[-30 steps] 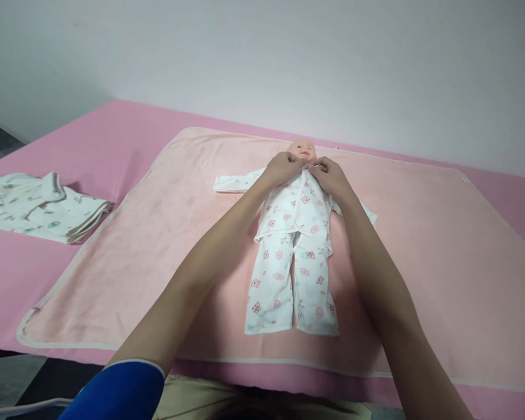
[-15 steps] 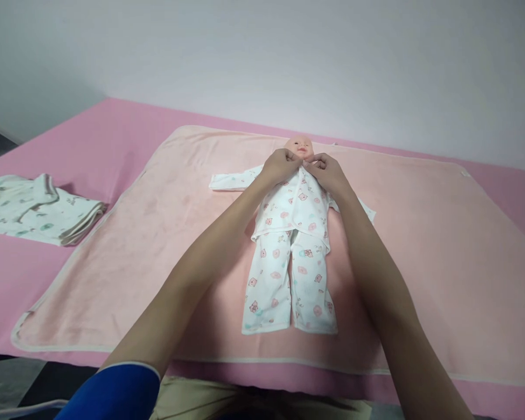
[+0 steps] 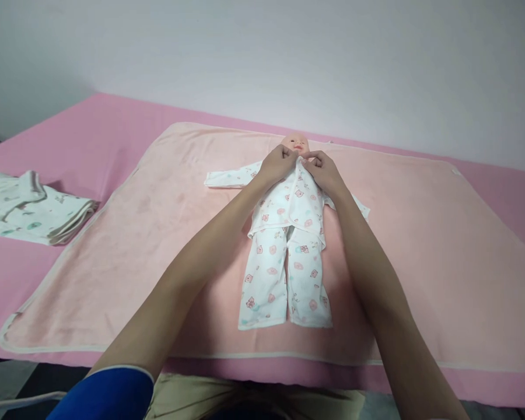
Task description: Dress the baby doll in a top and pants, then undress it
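Note:
A doll [image 3: 296,142] lies on its back, its head toward the wall. It wears a white printed top [image 3: 284,201] and matching trousers [image 3: 269,280]; the sleeves spread out to both sides. At the collar, just below the chin, my left hand [image 3: 280,163] pinches the edge of the top with curled fingers. Close beside it, my right hand [image 3: 322,170] is closed on the other side of the collar, its forefinger at the doll's chin. My hands hide the neck, and the exact grip of the fingertips is too small to tell.
Under the doll is a light pink blanket [image 3: 157,233] with a white edge, spread over a darker pink surface [image 3: 83,128]. A folded patterned cloth [image 3: 35,210] lies at the far left. The pale wall [image 3: 289,64] rises behind.
The whole view has shifted slightly, so the doll and blanket appear a little further left and up. My hands stay at the collar, with little change in their fingers.

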A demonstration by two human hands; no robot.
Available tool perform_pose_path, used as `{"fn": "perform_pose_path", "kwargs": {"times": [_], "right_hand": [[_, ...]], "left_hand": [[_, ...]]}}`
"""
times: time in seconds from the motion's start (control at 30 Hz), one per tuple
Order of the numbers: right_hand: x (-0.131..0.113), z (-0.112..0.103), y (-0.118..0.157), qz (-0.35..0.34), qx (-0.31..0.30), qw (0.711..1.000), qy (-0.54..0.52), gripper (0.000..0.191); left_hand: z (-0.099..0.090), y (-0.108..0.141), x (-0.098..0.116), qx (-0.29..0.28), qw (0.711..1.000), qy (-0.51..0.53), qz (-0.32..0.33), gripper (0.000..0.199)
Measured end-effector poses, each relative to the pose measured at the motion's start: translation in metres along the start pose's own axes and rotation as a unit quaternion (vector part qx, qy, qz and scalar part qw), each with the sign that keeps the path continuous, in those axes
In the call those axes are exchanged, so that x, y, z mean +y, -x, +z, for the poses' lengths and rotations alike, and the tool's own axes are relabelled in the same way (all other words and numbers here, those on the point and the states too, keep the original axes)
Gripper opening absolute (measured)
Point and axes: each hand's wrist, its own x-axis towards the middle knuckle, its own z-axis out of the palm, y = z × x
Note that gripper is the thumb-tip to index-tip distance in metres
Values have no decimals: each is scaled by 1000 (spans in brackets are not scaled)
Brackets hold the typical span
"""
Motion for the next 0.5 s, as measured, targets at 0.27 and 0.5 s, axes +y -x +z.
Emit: {"fn": "perform_pose_path", "kwargs": {"times": [0.27, 0.5], "right_hand": [[-28, 2, 67, -85, 119, 977, 153, 15], [-49, -18, 172, -176, -116, 957, 200, 29]], "left_hand": [[-19, 69, -18, 64, 966, -173, 180, 5], [-57, 179, -25, -95, 912, -319, 238, 32]]}}
